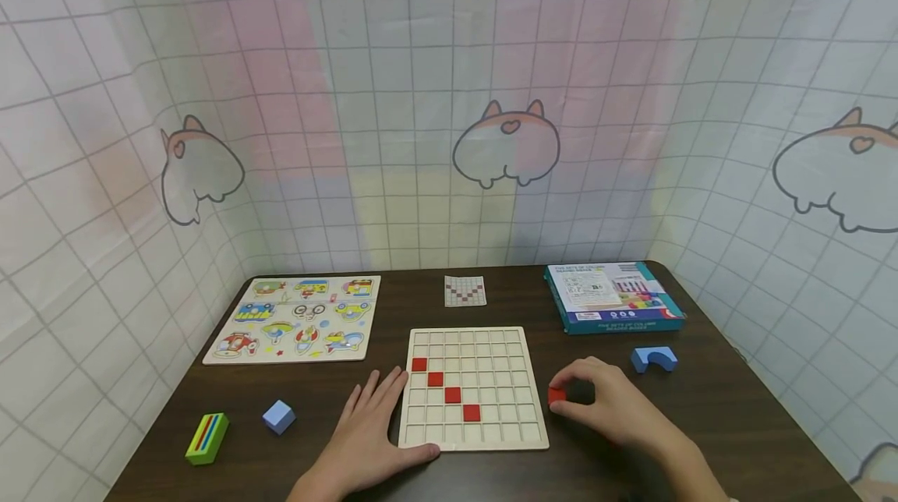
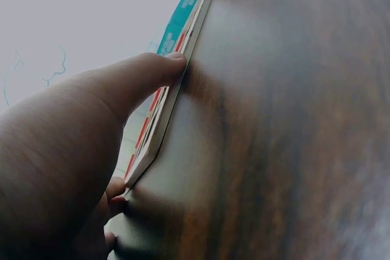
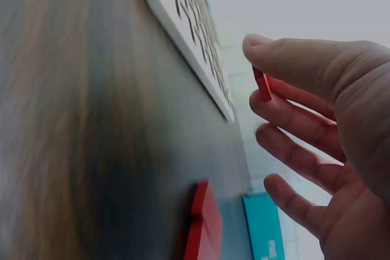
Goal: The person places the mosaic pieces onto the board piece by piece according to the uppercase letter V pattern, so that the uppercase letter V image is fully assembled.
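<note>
Thumb and fingertips of the right hand pinch a small red square tile just off the right edge of the wooden grid board, while the other fingers fan apart, loosely bent. The left hand lies with fingers spread and fairly straight, its fingertips at the board's left edge and its thumb pressing on the near edge. Four red tiles sit in the board's cells, stepping diagonally from the left edge toward the near middle. The right wrist view shows red pieces on the dark wooden table below the right hand; whether they are stacked cannot be told. Beyond the board stands or lies a small card printed with a grid and a V of red squares. A teal-sided boxed set and a blue arch block are to the right; to the left are a vehicle puzzle board, a light-blue cube and a green block with a striped top.
</note>
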The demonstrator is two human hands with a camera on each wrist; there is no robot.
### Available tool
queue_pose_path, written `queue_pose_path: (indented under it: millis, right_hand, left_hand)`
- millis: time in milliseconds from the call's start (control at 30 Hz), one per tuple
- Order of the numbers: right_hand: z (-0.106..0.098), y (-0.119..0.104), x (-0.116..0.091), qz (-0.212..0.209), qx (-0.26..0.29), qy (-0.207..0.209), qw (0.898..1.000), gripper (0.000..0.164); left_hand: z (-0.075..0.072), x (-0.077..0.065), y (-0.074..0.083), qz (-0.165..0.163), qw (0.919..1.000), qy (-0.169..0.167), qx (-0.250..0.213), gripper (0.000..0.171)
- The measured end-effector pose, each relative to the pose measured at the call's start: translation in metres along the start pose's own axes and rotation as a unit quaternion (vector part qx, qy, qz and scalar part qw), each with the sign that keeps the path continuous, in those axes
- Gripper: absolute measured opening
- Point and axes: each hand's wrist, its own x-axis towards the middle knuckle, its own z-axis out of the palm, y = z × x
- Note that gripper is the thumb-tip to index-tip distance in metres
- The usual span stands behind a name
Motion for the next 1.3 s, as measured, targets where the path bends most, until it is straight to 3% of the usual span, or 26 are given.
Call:
queue_pose_path:
  millis: [500, 767, 1000, 1300]
  right_hand:
    - [0.017, -0.019, 0.029, -0.016, 0.026, -0.018, 0.999, 0.022]
    - [0.03, -0.024, 0.044, 0.004, 0.044, -0.04, 0.998, 0.02]
    - [0.044, -0.034, 0.053, -0.033, 0.055, -0.04, 0.997, 0.016]
    - [0.058, -0.043, 0.065, -0.042, 0.052, -0.043, 0.997, 0.016]
  left_hand:
    - [0.0, -0.002, 0.0, 0.001, 1.0, 0.002, 0.003, 0.133]
    - [0.0, -0.002, -0.001, 0.001, 1.0, 0.001, 0.001, 0.133]
    - [0.001, 0.0, -0.002, -0.001, 1.0, -0.001, 0.001, 0.134]
    - [0.004, 0.003, -0.004, -0.004, 1.0, -0.007, 0.005, 0.135]
